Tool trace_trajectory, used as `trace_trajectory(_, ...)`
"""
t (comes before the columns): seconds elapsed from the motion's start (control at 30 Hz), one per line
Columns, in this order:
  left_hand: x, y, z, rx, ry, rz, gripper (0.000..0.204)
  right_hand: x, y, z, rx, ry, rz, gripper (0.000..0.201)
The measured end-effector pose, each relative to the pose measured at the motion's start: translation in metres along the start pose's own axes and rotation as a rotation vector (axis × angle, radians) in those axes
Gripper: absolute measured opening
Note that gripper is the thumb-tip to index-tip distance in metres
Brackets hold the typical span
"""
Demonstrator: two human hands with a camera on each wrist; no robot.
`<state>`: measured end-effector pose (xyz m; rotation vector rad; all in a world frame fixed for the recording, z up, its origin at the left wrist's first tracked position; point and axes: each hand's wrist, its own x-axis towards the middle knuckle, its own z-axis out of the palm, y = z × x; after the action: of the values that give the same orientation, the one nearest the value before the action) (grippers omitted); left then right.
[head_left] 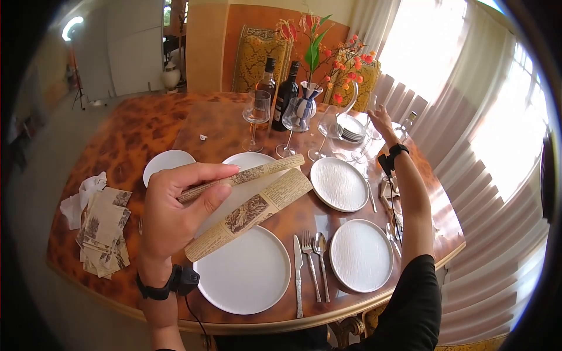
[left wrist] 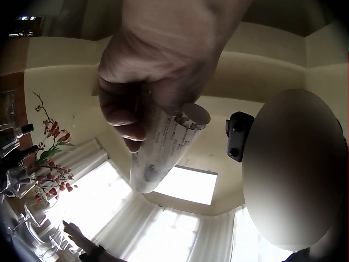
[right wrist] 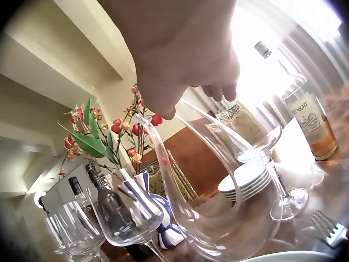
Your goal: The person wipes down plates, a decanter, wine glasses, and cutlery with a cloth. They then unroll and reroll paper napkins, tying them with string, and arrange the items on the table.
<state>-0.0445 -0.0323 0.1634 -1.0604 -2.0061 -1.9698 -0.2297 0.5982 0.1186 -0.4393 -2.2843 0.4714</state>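
Observation:
My left hand [head_left: 175, 205] pinches a rolled sheet of newsprint-patterned paper [head_left: 252, 216] between thumb and fingers, above the large white plates. In the left wrist view the paper roll [left wrist: 163, 147] hangs as a tapered tube below the left hand [left wrist: 158, 71]. My right hand [head_left: 383, 124] reaches across to the glassware at the far right, its fingers loosely extended. In the right wrist view the right hand [right wrist: 185, 65] is just over a curved clear glass decanter [right wrist: 173, 188]. A stemmed wine glass [right wrist: 286, 204] stands beyond the decanter, beside stacked small plates [right wrist: 245, 183].
A loose pile of printed papers [head_left: 104, 234] lies at the table's left. White plates [head_left: 243, 281], a knife [head_left: 298, 275], a fork [head_left: 310, 263] and a spoon [head_left: 321, 251] cover the front. Wine glasses [head_left: 256, 111], dark bottles [head_left: 287, 96] and a flower vase [head_left: 309, 96] stand behind.

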Motion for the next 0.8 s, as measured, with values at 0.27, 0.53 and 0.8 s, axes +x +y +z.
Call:
trace_trajectory(0.27,0.002,0.0,0.002,0.076,0.014,-0.018,0.023,-0.014,-0.006,-0.003,-0.031,-0.057,-0.058,0.062)
trace_trajectory(0.53,-0.001,0.001,0.009,0.063,-0.02,-0.033,0.022,-0.023,-0.022,-0.012,-0.05,-0.051,-0.053,0.057)
trace_trajectory(0.8,0.001,0.0,0.006,0.051,-0.045,-0.071,0.023,-0.018,-0.03,-0.003,-0.083,-0.047,-0.119,0.046)
